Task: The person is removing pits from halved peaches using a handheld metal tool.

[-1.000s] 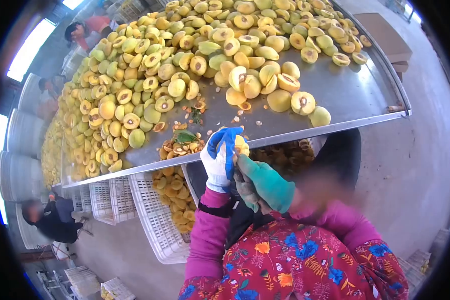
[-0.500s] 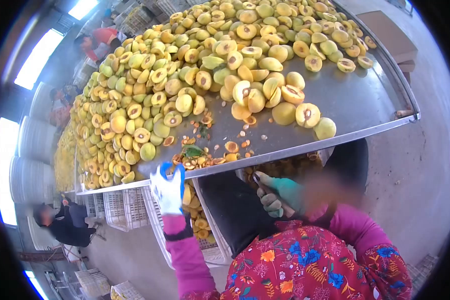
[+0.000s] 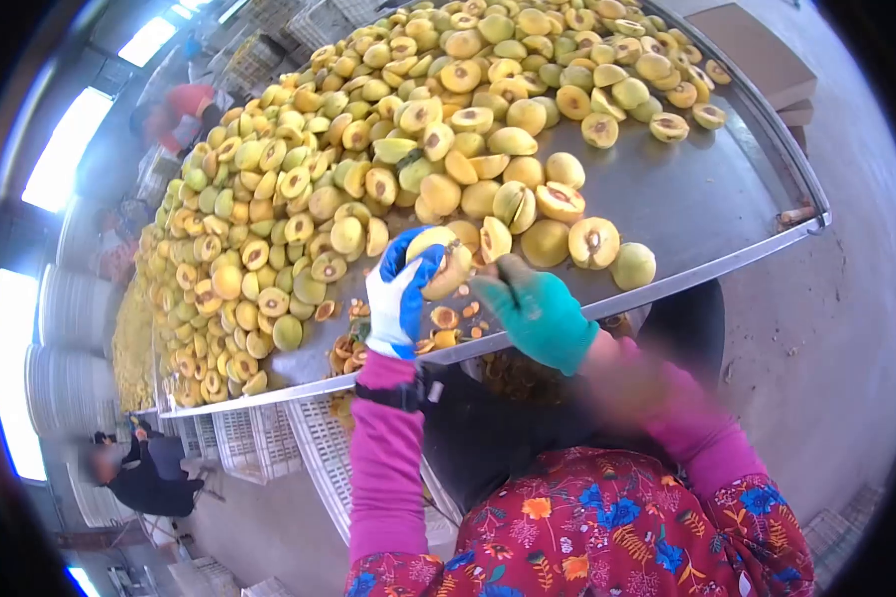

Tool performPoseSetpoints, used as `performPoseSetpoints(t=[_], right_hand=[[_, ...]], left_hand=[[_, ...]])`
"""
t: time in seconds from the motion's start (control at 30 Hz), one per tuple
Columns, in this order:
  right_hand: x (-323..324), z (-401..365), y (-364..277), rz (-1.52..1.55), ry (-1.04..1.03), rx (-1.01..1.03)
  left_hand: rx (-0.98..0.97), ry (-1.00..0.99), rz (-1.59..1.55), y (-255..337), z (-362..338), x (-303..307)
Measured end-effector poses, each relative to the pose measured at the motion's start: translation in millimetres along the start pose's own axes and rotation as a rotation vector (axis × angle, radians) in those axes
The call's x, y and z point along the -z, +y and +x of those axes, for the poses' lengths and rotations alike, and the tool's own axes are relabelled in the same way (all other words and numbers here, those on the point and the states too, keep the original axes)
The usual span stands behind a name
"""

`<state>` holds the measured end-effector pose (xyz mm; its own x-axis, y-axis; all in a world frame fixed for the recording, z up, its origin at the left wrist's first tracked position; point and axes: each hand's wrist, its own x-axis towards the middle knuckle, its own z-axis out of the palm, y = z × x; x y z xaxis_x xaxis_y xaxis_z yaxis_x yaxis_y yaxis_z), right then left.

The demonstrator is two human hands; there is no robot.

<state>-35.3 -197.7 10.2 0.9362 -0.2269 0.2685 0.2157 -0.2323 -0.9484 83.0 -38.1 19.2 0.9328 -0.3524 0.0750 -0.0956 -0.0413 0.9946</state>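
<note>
My left hand (image 3: 400,294), in a white and blue glove, is closed around a yellow peach half (image 3: 448,267) above the near edge of the metal table (image 3: 687,224). Just right of it, my right hand (image 3: 540,316), in a green glove, has its fingers curled with the tips close to that peach half. The small metal-tipped hand tool seen in this hand half a second ago is mostly hidden behind the fingers now. Cut peaches (image 3: 348,149) lie heaped beyond both hands. Pits and scraps (image 3: 444,317) are scattered beneath them.
A raised metal rim (image 3: 667,285) runs along the table's near edge. White plastic crates (image 3: 319,448) stand below on the left. Cardboard boxes (image 3: 752,50) are at the far right. A seated person (image 3: 149,478) and another person (image 3: 181,114) are to the left.
My left hand has risen from the table edge and now holds a peach half. My right hand has come up from my lap to beside it. The view has shifted slightly.
</note>
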Motion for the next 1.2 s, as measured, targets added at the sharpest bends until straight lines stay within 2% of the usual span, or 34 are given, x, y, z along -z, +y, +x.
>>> performPoseSetpoints(t=[0.03,0.07,0.1,0.13,0.17,0.2,0.27,0.33,0.4,0.43,0.57,0.63,0.67,0.73,0.8,0.87,0.93,1.0,1.07,1.1,1.17,1.2], right_hand=[[-5.6,3.5,-3.1,-0.117,-0.092,0.018],[-10.8,3.9,-6.2,-0.239,-0.178,0.038],[-21.5,-0.9,-0.5,-0.224,-0.157,0.131],[-25.5,-7.9,3.1,-0.233,-0.160,0.133],[-27.2,-14.5,2.0,-0.184,-0.140,0.106],[-27.9,-19.2,0.9,-0.138,-0.116,0.082],[-28.6,-27.2,-0.5,-0.207,-0.103,0.085],[-31.4,-31.5,1.5,-0.258,-0.147,0.021],[-32.8,-35.2,-8.6,-0.229,-0.160,0.007],[-34.3,-37.6,-12.4,-0.196,-0.175,-0.010],[-44.8,-48.0,-23.4,-0.141,-0.191,-0.140],[-43.2,-47.9,-41.5,0.172,-0.229,-0.491],[-46.1,-49.1,-36.3,0.171,-0.232,-0.492],[-54.4,-54.7,-14.9,0.203,-0.188,-0.359],[-60.5,-56.3,-4.7,0.187,-0.153,-0.300],[-70.6,-58.7,10.0,0.168,-0.114,-0.239],[-82.2,-67.3,25.5,-0.077,0.021,-0.033],[-79.6,-67.2,20.0,-0.119,-0.017,-0.033],[-79.2,-62.4,15.7,0.084,-0.128,-0.357],[-81.8,-64.7,15.2,0.085,-0.127,-0.358],[-87.5,-67.8,16.9,0.038,0.029,-0.123],[-87.1,-68.3,21.9,0.040,0.029,-0.122]], left_hand=[[0.007,0.056,-0.003,-1.0,-16.1,-1.5],[0.090,0.122,-0.134,-0.4,-30.4,-4.0],[-0.299,0.140,0.250,-7.6,-42.6,-9.3],[-0.688,0.151,0.632,-14.5,-52.3,-12.7],[-0.598,0.056,0.635,-9.4,-60.8,-13.0],[-0.601,0.058,0.621,-13.5,-65.2,-15.0],[-0.527,0.216,0.667,-25.5,-72.0,-21.4],[-0.489,0.253,0.621,-31.3,-73.9,-23.0],[-0.114,0.322,-0.206,-23.8,-75.1,-25.8],[-0.131,0.343,-0.090,-19.3,-77.7,-27.7],[-0.112,0.310,-0.142,-17.6,-84.0,-25.2],[-0.103,0.289,-0.113,-14.4,-85.4,-23.6],[-0.097,0.259,-0.082,-13.3,-84.6,-23.6],[-0.139,0.281,0.014,-23.2,-80.1,-22.7],[-0.127,0.277,0.221,-24.6,-76.0,-22.2],[-0.120,0.290,0.197,-23.3,-75.3,-25.0],[-0.105,0.256,0.239,-22.0,-76.3,-23.2],[-0.089,0.248,0.212,-21.4,-77.1,-22.9],[-0.040,0.274,0.342,-16.2,-77.4,-23.0],[-0.039,0.273,0.343,-13.3,-79.2,-24.7],[-0.049,0.266,0.112,-8.6,-80.3,-28.5],[-0.050,0.265,0.114,-12.1,-79.2,-26.8]])
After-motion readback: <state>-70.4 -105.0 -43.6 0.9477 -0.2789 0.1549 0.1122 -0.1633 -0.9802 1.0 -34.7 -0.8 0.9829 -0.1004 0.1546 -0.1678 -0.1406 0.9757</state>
